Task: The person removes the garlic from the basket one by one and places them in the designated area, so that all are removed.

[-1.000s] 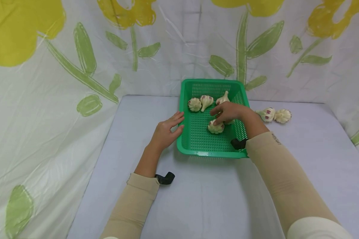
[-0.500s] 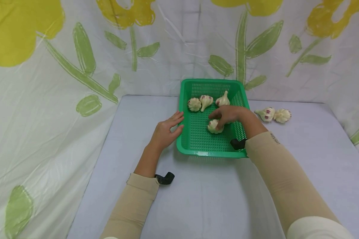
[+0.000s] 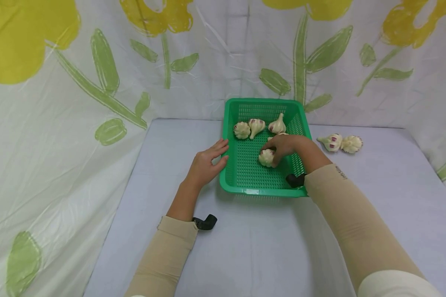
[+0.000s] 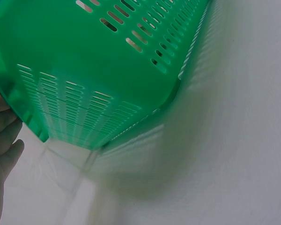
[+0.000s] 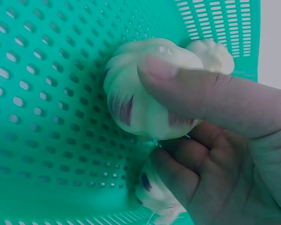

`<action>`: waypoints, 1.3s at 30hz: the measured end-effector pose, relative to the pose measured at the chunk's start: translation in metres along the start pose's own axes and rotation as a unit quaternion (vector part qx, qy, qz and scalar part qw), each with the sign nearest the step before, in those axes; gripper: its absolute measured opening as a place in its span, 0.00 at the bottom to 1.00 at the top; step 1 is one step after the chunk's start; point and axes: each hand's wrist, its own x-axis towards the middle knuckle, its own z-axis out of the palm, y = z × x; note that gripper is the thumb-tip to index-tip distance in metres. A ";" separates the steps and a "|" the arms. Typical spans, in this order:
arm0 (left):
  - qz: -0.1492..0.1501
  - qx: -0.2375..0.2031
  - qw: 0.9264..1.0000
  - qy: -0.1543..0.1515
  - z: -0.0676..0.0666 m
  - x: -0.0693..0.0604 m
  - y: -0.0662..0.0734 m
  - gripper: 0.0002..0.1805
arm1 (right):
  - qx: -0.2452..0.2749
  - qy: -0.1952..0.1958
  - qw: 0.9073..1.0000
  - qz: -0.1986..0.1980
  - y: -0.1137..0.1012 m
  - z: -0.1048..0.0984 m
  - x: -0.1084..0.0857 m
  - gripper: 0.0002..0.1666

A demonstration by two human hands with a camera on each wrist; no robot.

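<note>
My right hand (image 3: 285, 146) reaches into a green plastic basket (image 3: 260, 192) and grips a garlic bulb (image 3: 266, 158), cream with purple patches. In the right wrist view the thumb lies across this garlic bulb (image 5: 126, 77), with curled fingers beneath it. A second bulb (image 5: 152, 190) sits below the fingers, and another bulb (image 5: 213, 55) lies behind the thumb. My left hand (image 3: 207, 163) rests its extended fingers against the basket's left rim. Toward the basket's back are more garlic bulbs, two side by side (image 3: 241, 130) at left and one (image 3: 277, 125) at right. Part of another is hidden by my right hand.
Two more garlic bulbs (image 3: 331, 142) lie together on the white table (image 3: 252, 247), right of the basket. Behind the table hangs a white sheet (image 3: 215, 49) printed with yellow flowers and green leaves. Slotted basket walls (image 4: 98, 56) rise beside my left hand.
My right hand has lowered and closed its thumb and fingers round the front garlic bulb, which has turned slightly. The left hand stays at the basket's rim.
</note>
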 end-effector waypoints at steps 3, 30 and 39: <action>-0.001 0.000 1.000 0.000 0.000 0.000 0.000 0.22 | 0.009 -0.001 1.000 0.004 -0.001 0.001 0.000 0.44; -0.004 -0.003 1.000 0.000 0.000 0.000 -0.001 0.21 | 0.015 0.016 0.999 0.040 0.002 0.005 0.003 0.50; -0.002 -0.002 1.000 0.002 0.000 0.000 0.000 0.21 | 0.032 0.055 0.998 0.017 0.004 0.005 0.003 0.42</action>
